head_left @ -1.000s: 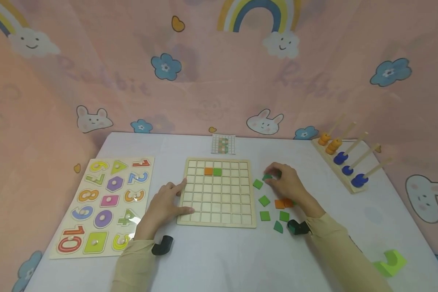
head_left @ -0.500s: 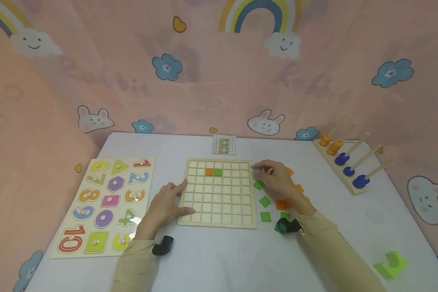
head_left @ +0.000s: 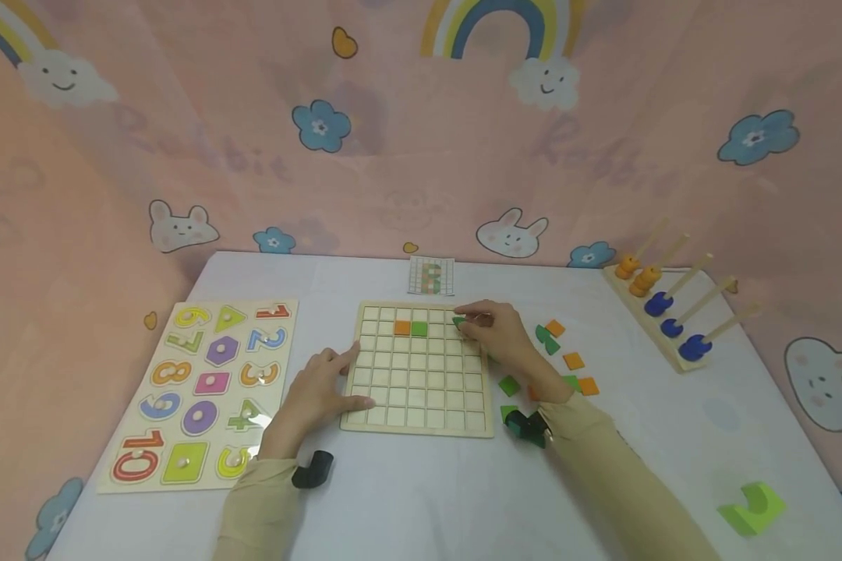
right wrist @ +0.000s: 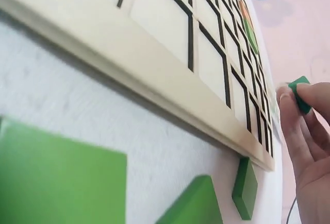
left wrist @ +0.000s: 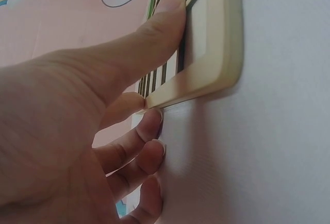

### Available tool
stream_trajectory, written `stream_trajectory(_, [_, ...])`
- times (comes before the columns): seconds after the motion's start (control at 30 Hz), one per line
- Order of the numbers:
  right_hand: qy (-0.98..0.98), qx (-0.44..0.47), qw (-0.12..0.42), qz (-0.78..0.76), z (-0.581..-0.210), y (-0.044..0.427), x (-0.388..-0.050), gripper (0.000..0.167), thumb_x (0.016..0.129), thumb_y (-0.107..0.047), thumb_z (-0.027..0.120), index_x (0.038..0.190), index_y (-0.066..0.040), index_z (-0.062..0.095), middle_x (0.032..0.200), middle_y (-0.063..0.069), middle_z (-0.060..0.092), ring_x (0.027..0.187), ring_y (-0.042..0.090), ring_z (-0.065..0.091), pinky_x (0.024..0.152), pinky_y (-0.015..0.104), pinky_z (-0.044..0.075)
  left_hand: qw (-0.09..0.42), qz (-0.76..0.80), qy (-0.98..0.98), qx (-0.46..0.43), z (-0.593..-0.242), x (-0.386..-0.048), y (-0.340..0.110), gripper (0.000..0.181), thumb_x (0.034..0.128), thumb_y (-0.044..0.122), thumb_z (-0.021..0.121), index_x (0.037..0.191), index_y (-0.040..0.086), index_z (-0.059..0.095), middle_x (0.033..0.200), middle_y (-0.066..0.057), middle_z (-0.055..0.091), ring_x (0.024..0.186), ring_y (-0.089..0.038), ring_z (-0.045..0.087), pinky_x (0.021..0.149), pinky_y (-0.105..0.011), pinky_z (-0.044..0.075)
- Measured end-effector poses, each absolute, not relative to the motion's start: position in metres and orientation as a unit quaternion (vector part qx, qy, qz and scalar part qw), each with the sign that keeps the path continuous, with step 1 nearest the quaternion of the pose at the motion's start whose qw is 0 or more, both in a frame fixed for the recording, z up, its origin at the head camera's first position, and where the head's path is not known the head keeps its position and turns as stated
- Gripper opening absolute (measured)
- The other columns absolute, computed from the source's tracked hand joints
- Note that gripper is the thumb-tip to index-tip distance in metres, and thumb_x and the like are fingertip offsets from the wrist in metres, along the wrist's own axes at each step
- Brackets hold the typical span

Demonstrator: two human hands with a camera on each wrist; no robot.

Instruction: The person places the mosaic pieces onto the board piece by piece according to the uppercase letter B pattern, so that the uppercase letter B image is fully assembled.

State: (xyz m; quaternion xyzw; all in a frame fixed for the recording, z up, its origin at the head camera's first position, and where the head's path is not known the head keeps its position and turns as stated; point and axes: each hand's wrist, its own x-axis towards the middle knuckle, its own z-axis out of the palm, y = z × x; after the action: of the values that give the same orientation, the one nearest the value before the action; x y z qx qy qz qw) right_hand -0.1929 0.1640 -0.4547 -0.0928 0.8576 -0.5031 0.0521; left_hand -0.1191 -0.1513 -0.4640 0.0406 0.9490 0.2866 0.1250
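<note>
Green piece pinched in right grip, thumb and fingers clamped together on it, held over far right part of grid board. Board's left edge touched by left grip, thumb and index spread apart. Right edge closely flanked by loose tiles; wider bench stretch between tiles and peg stand.

The board is pale wood patterned with a grid of cream squares, holding an orange tile and a bright green tile. The pinched piece is dark green. Loose tiles show orange and two greens. The gridded card repeats orange and green. Multicoloured numerals and shapes mark the cream puzzle. Orange and blue rings colour the rack; sleeves are tan, the tabletop white, the pink backdrop patterned with rainbows, rabbits and blue flowers.
</note>
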Motion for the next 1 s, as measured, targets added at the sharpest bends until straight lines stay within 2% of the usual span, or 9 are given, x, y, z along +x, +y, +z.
stream_trajectory(0.1, [0.864,-0.105,0.047,-0.490,-0.455,0.157,-0.194,0.022,0.097,-0.007,0.076,0.118,-0.002,0.079,0.118,0.017,0.076,0.105,0.029,0.071,0.092,0.037,0.054,0.126,0.286,0.949,0.043,-0.464,-0.120,-0.152,0.105,0.0772,0.041,0.094,0.164,0.018,0.041,0.111,-0.006,0.057,0.098,-0.023,0.047,0.083,-0.038,0.039])
stream_trajectory(0.17, [0.865,-0.111,0.043,-0.488,-0.457,0.153,-0.195,0.018,0.096,-0.007,0.077,0.113,-0.002,0.080,0.114,0.016,0.078,0.104,0.030,0.072,0.094,0.042,0.055,0.126,0.285,0.949,0.045,-0.465,-0.120,-0.152,0.105,0.0774,0.042,0.094,0.164,0.018,0.041,0.111,-0.006,0.057,0.098,-0.023,0.047,0.083,-0.038,0.039])
stream_trajectory(0.47, [0.873,-0.106,0.047,-0.473,-0.461,0.134,-0.199,0.015,0.096,-0.010,0.079,0.107,-0.003,0.083,0.116,0.015,0.079,0.111,0.031,0.073,0.099,0.046,0.057,0.126,0.286,0.949,0.047,-0.465,-0.120,-0.152,0.105,0.0771,0.042,0.094,0.164,0.017,0.041,0.111,-0.006,0.057,0.098,-0.023,0.047,0.083,-0.038,0.040])
stream_trajectory(0.7, [0.889,-0.122,0.020,-0.440,-0.465,0.129,-0.202,0.012,0.095,-0.008,0.079,0.103,0.000,0.083,0.105,0.016,0.078,0.102,0.032,0.068,0.092,0.043,0.053,0.128,0.283,0.950,0.044,-0.465,-0.121,-0.152,0.105,0.0773,0.043,0.094,0.164,0.018,0.041,0.111,-0.006,0.057,0.099,-0.023,0.047,0.084,-0.038,0.041])
stream_trajectory(0.9, [0.891,-0.125,0.033,-0.435,-0.466,0.127,-0.203,0.015,0.096,-0.007,0.076,0.107,0.002,0.081,0.108,0.018,0.078,0.110,0.036,0.070,0.101,0.050,0.055,0.130,0.283,0.950,0.040,-0.465,-0.120,-0.152,0.105,0.0771,0.043,0.094,0.164,0.019,0.041,0.112,-0.006,0.057,0.099,-0.023,0.047,0.084,-0.039,0.041])
stream_trajectory(1.0, [0.899,-0.125,0.023,-0.419,-0.466,0.126,-0.203,0.015,0.097,-0.009,0.077,0.107,0.001,0.082,0.107,0.017,0.078,0.110,0.035,0.070,0.100,0.050,0.055,0.130,0.283,0.950,0.040,-0.465,-0.120,-0.152,0.105,0.0771,0.043,0.094,0.164,0.019,0.041,0.111,-0.006,0.057,0.098,-0.023,0.047,0.083,-0.038,0.041])
